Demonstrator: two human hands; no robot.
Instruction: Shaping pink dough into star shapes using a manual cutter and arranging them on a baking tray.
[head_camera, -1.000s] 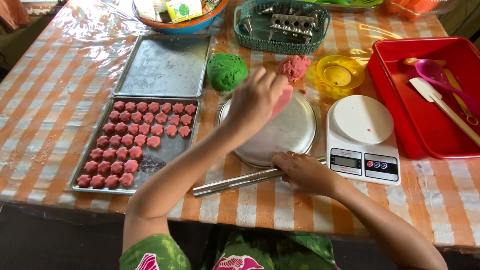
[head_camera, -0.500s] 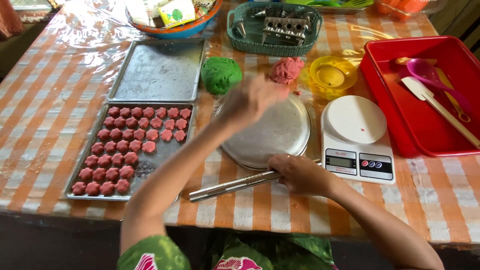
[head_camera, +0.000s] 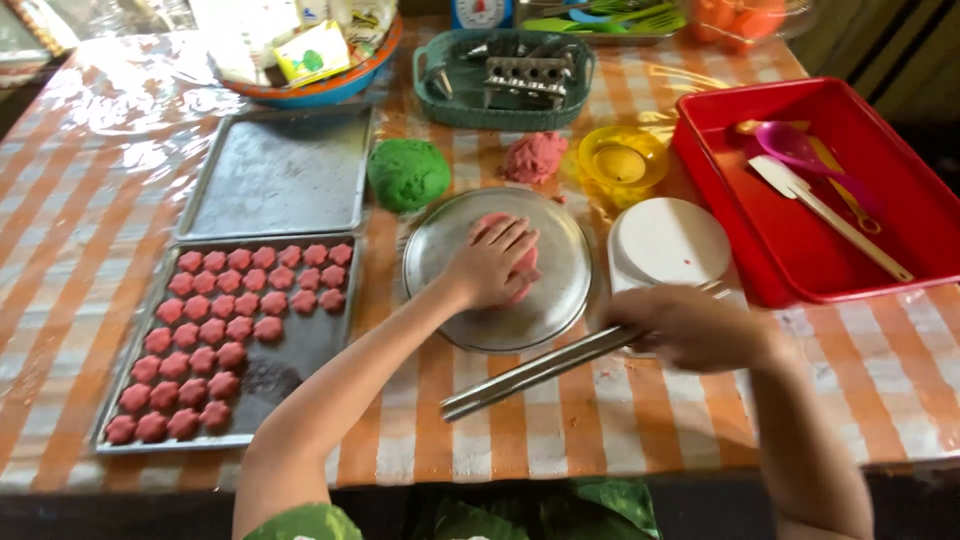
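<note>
Left hand (head_camera: 492, 262) presses flat, fingers spread and its grip not closed, on the pink dough (head_camera: 518, 262) at the centre of the round metal plate (head_camera: 470, 320); right hand (head_camera: 690, 325) has its grip clamped on the end of the metal rod (head_camera: 540, 372) at the plate's 5 o'clock. Best done, I judge, with even palm pressure and the dough kept mid-plate. Lower baking tray (head_camera: 300, 360) at 9 o'clock holds rows of pink flower shapes; upper tray (head_camera: 280, 175) looks bare; red bin (head_camera: 730, 190) at 2 o'clock holds a pink spoon and spatula.
</note>
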